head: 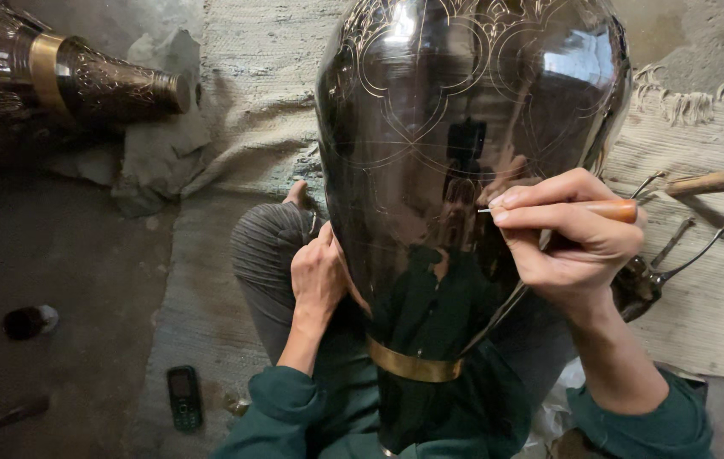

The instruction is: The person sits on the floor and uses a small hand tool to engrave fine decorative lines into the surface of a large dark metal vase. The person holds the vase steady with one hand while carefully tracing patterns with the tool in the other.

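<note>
Though vase [464,170] cropped, tool [613,209] tip maybe hidden.

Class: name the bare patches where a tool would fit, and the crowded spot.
Free: dark floor between the small round pot and the mat; mat strip above the phone. Crowded: metal tools beside the right hand.

Just one view here, head-mounted, looking steeply down and slightly forward from really close at the big dark engraved vase [464,170] on the person's lap, woven mat [234,110] and floor [56,272] spreading out behind.
</note>
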